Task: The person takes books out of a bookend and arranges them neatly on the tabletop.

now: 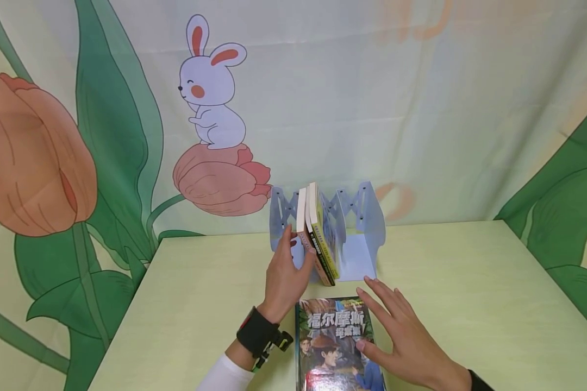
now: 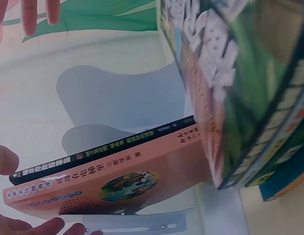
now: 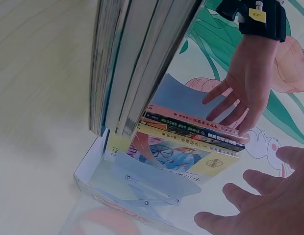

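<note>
Three slim books stand leaning in a light blue folding book rack [image 1: 359, 255]: a pink book [image 2: 137, 176], a black-spined book [image 2: 108, 147] and a yellow book [image 3: 211, 161]. At their left side is my left hand [image 1: 286, 277], its thumb close to the spines and its other fingers spread beside the pink cover. My right hand [image 1: 408, 336] hovers with fingers spread over the right edge of a glossy comic-style book [image 1: 330, 347] with large white lettering. That book tops a thick stack, whose page edges [image 3: 137, 68] show in the right wrist view.
A pale yellow-green table [image 1: 195, 304] carries everything. Behind the rack hangs a cloth backdrop [image 1: 323, 98] printed with a rabbit and tulips. One upright rack divider [image 1: 372, 217] stands to the right of the books.
</note>
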Action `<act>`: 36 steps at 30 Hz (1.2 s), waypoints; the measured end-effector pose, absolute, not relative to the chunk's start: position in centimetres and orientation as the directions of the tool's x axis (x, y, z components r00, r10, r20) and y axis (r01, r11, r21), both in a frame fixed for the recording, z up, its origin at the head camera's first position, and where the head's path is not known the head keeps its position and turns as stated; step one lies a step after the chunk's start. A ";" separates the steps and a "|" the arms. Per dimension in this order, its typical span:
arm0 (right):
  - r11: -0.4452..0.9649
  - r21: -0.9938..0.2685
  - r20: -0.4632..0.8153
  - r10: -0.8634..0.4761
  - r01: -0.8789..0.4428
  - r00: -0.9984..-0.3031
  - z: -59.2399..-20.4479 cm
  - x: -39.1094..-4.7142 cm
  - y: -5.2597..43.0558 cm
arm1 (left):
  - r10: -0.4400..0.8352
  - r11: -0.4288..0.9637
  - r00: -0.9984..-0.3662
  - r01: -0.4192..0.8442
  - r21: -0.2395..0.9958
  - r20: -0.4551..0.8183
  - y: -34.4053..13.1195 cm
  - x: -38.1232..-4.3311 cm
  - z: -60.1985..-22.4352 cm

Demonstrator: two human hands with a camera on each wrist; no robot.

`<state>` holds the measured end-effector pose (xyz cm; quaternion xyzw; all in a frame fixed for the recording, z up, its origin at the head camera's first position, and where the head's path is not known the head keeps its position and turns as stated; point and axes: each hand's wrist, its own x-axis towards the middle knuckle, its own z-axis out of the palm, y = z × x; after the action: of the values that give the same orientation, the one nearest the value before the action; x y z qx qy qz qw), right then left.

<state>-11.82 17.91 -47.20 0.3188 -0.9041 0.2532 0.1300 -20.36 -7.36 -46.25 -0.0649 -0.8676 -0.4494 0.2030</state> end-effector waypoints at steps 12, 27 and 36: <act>0.661 -0.385 0.400 -0.510 -0.644 -0.762 -47.3 -11.9 17.9 | -0.110 0.673 -0.869 0.292 0.679 0.483 -7.0 -21.6 -45.5; 0.658 -0.402 0.383 -0.511 -0.637 -0.769 -47.4 -11.8 18.1 | -0.113 0.742 -0.845 0.278 0.610 0.522 -6.6 -22.4 -45.0; 0.662 -0.391 0.390 -0.510 -0.639 -0.767 -47.4 -11.9 18.2 | -0.064 0.805 -0.875 0.239 0.543 0.480 -6.4 -22.7 -45.4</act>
<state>-11.87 18.25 -47.39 0.3181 -0.9031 0.2602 0.1241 -22.71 -6.44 -45.38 -0.0476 -0.9178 -0.3084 0.2455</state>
